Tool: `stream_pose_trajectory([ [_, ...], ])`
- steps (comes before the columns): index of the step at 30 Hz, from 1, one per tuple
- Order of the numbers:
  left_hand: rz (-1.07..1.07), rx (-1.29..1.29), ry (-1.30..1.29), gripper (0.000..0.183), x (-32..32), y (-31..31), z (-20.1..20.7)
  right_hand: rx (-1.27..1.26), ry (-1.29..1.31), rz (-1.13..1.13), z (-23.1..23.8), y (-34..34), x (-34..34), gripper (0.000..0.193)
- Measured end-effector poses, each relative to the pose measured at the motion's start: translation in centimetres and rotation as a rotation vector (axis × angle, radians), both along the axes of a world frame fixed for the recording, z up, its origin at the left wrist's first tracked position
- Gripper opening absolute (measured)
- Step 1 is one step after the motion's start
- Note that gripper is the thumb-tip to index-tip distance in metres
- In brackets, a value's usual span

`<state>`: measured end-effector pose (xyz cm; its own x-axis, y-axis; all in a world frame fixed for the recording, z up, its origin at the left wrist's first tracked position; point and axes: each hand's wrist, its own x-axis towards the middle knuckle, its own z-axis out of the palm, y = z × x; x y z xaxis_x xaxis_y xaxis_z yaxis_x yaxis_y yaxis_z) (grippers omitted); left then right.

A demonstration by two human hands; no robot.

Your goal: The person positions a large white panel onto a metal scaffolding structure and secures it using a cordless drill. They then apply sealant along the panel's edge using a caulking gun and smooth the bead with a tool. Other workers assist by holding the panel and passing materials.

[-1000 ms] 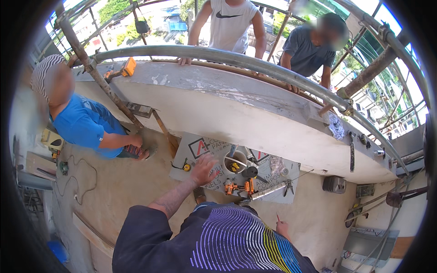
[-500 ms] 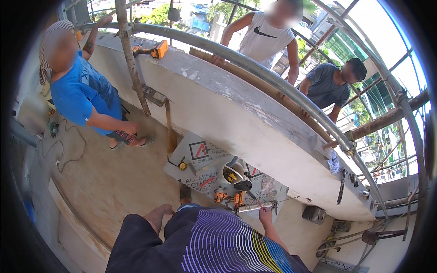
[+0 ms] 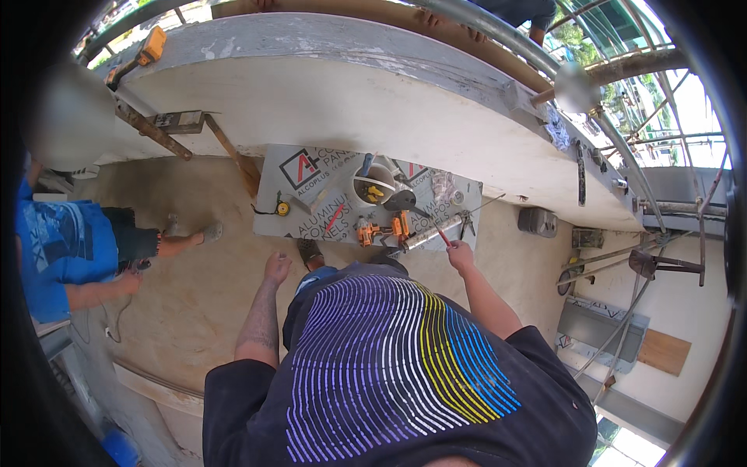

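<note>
My right hand [image 3: 460,254] is closed around a thin red stick [image 3: 443,235], which looks like a pencil. The stick points up toward a caulking gun [image 3: 426,236] with a silver barrel, lying on a printed grey panel sheet [image 3: 272,183]. My left hand [image 3: 278,267] hangs beside my left leg with its fingers curled in, and nothing shows in it. On the sheet stand a white bucket [image 3: 360,192] of tools and an orange cordless drill [image 3: 366,232]. A yellow tape measure [image 3: 282,208] lies at the sheet's left end.
A curved white parapet wall [image 3: 311,101] bounds the far side, with an orange power tool [image 3: 140,56] on its ledge. A co-worker in a blue shirt [image 3: 70,241] is at left. Beyond the wall, other people's hands [image 3: 475,33] rest by a brown board [image 3: 342,14]. Poles [image 3: 622,342] lean at right.
My view has tipped downward and my left hand has come into sight. The red stick stays in my right hand. The co-worker in blue now appears lower and farther left.
</note>
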<state>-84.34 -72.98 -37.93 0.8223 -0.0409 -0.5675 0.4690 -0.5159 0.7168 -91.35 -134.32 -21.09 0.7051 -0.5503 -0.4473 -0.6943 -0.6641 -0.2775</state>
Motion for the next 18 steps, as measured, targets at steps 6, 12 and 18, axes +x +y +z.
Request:
stream_pose_trajectory([
  [6, -0.443, 0.177, 0.249, 0.028, -7.9, 5.8, -2.1, 0.291, -0.222, -0.188, 1.9, 3.7, 0.8, 0.034],
  [12, -0.410, 0.200, 0.314, 0.031, -5.5, 8.3, 0.5, 0.429, -0.627, -0.134, 7.5, 7.9, 10.0, 0.034],
  [18, -0.226, 0.227, 0.015, 0.027, 5.1, 8.2, 4.0, 0.221, -0.778, 0.080, 21.1, 9.1, 23.3, 0.024],
])
